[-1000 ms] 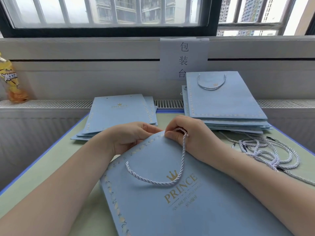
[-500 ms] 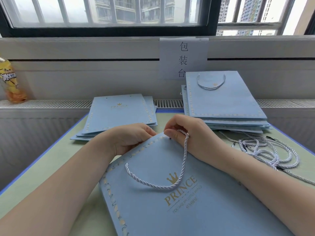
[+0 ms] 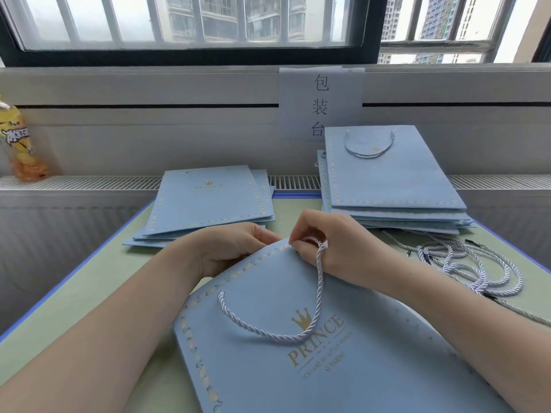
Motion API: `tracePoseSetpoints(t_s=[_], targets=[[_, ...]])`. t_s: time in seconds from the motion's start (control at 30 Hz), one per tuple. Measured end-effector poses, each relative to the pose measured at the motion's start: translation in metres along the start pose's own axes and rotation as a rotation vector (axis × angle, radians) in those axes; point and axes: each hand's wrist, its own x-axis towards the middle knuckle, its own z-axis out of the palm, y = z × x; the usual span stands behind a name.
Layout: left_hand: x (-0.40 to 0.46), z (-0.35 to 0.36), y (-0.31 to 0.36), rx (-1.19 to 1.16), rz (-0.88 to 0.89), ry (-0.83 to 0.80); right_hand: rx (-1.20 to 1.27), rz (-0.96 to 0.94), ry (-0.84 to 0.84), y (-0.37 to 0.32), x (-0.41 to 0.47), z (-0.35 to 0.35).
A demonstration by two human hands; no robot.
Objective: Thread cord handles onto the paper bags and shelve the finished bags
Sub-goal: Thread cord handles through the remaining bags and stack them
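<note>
Head view: green table (image 3: 89, 293) with blue edging, far edge butted against a radiator ledge (image 3: 74, 181) under the window. Near centre, overhanging toward the near edge, lies the bag (image 3: 343, 368), flat, printed face up, top edge pointing to the far side. Far-left area: stack of bags without handles (image 3: 208, 204), reaching the far edge. Far-right corner: stack of finished bags (image 3: 393, 186), the top one with a cord handle, leaning up onto the ledge. Right edge: loose cords (image 3: 465, 263) in a tangle, just beside the right forearm. Free surface: a strip between the two stacks, and the whole left side from the left arm out to the left edge. Left hand (image 3: 229, 248) grips the bag's top edge, fingers curled behind the panel, thumb on top. Right hand (image 3: 331, 242) sits at the top edge just beside the left, thumb and forefinger pinching the cord (image 3: 319, 293) narrow where it meets the bag; other fingers curled. The cord loops down over the bag face to a hole on its left side. Bottle (image 3: 21, 141) stands on the ledge, far left, well apart. Paper sign (image 3: 320, 102) taped on the wall behind the right stack.
</note>
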Motion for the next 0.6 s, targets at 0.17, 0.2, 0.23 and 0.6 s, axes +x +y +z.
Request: tracePoseSetpoints(t_s=[0.17,0.2,0.23,0.6], targets=[[0.003,0.002,-0.001,-0.037,0.008,-0.053,-0.004,-0.048,-0.023,-0.005,-0.001,-0.009],[0.004,0.003,-0.001,-0.029,0.008,-0.059,0.002,-0.050,-0.032,-0.005,-0.001,-0.010],[0.004,0.004,-0.001,-0.015,0.005,-0.063,0.006,-0.048,-0.041,-0.005,-0.002,-0.010],[-0.002,0.007,0.005,0.245,-0.041,0.202,0.515,0.107,0.058,-0.009,0.005,-0.017]])
